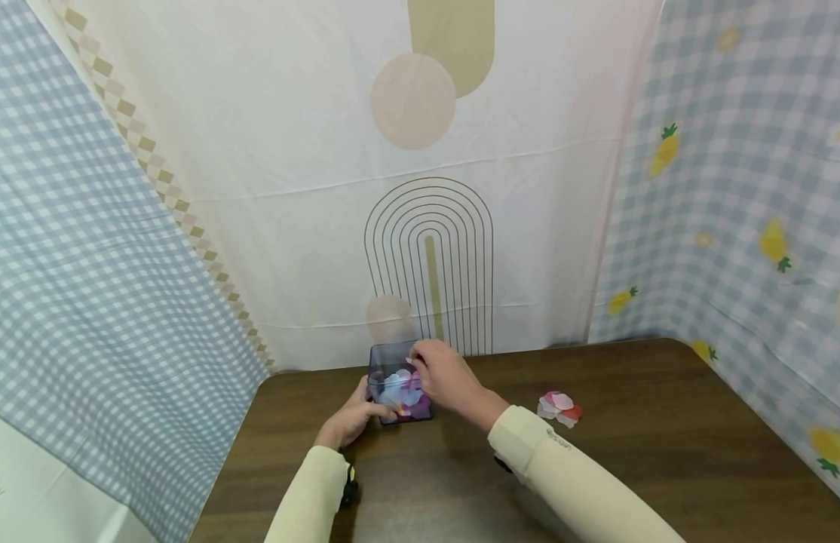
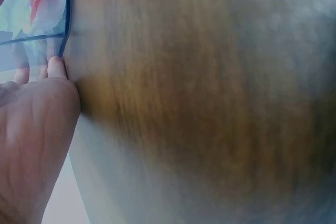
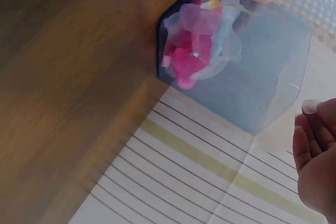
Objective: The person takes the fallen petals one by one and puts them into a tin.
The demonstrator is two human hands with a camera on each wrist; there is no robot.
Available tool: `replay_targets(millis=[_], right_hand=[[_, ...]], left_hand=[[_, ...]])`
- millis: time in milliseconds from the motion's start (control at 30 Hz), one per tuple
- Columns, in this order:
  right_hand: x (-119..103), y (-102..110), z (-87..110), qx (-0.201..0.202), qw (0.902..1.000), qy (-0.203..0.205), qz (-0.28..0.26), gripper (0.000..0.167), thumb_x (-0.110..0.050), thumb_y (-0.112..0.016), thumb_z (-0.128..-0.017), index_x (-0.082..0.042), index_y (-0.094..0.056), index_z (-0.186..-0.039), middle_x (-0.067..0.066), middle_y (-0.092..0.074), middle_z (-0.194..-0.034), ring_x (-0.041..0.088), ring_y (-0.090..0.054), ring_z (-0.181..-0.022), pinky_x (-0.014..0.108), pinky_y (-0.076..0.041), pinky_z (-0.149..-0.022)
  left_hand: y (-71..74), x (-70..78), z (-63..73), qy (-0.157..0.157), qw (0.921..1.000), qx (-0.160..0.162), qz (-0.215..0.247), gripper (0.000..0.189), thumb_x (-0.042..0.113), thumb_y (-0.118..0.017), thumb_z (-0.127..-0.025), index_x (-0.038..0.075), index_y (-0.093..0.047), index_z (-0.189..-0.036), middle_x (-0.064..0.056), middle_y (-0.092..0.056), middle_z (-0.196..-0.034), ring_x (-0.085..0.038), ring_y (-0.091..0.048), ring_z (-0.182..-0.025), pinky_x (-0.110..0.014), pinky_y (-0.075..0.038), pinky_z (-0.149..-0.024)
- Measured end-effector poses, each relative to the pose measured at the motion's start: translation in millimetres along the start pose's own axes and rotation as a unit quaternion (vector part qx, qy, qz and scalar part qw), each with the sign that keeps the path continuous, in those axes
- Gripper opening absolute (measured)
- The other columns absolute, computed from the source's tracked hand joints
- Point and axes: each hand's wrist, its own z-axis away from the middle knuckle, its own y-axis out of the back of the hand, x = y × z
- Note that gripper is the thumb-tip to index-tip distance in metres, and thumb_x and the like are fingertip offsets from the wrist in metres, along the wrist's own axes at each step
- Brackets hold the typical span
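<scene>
A clear, bluish see-through container (image 1: 384,357) stands on the table near its back edge, with pink, purple, white and pale blue artificial petals (image 3: 194,45) in its lower part. My left hand (image 1: 351,419) holds it from the left side, thumb on the near face; the left wrist view shows fingers (image 2: 56,69) at its lower edge. My right hand (image 1: 449,375) is at the container's upper right. Its fingertips pinch a small pale petal (image 3: 311,106), just outside the rim in the right wrist view.
A small pile of pink, white and red petals (image 1: 559,407) lies on the brown wooden table (image 1: 637,460) to the right. Behind the container hangs a white patterned cloth (image 1: 311,256); checked cloths (image 1: 752,188) hang at both sides.
</scene>
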Motion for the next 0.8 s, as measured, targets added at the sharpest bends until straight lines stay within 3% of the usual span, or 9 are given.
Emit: replay_targets(millis=[200, 400, 600, 800], right_hand=[[-8, -14, -22.4, -0.022, 0.9996, -0.015, -0.011, 0.007, -0.013, -0.063, -0.106, -0.010, -0.069, -0.103, 0.003, -0.072, -0.101, 0.018, -0.067, -0.094, 0.037, -0.058, -0.085], [-12, -31, -40.8, -0.079, 0.9966, -0.023, -0.002, 0.007, -0.011, -0.063, -0.105, -0.011, -0.069, -0.103, 0.003, -0.073, -0.103, 0.017, -0.066, -0.096, 0.035, -0.058, -0.088], [-10, -37, -46.9, -0.124, 0.9910, -0.050, 0.000, 0.006, -0.012, -0.063, -0.105, -0.012, -0.068, -0.102, 0.002, -0.070, -0.100, 0.014, -0.061, -0.089, 0.031, -0.055, -0.081], [-6, -38, -45.3, -0.125, 0.9892, -0.074, -0.016, 0.005, -0.012, -0.064, -0.102, -0.013, -0.068, -0.100, 0.002, -0.072, -0.097, 0.013, -0.059, -0.082, 0.028, -0.053, -0.075]], left_hand=[[2.3, -0.9, 1.0, -0.007, 0.9999, 0.004, -0.008, 0.098, -0.001, -0.082, -0.073, 0.007, -0.028, -0.154, -0.018, -0.046, -0.153, -0.026, -0.049, -0.132, -0.037, -0.037, -0.115], [2.4, 0.2, 2.6, 0.005, 0.9999, 0.011, -0.001, 0.096, -0.002, -0.080, -0.071, 0.008, -0.030, -0.153, -0.017, -0.043, -0.154, -0.029, -0.044, -0.138, -0.040, -0.032, -0.118], [-0.4, 0.5, 1.6, 0.004, 0.9999, 0.013, 0.008, 0.096, -0.005, -0.079, -0.071, 0.008, -0.031, -0.153, -0.018, -0.044, -0.156, -0.030, -0.048, -0.138, -0.038, -0.035, -0.116], [-3.5, 4.2, 2.6, 0.006, 0.9998, 0.015, 0.009, 0.096, -0.004, -0.080, -0.070, 0.008, -0.032, -0.152, -0.016, -0.043, -0.156, -0.031, -0.045, -0.139, -0.045, -0.028, -0.123]])
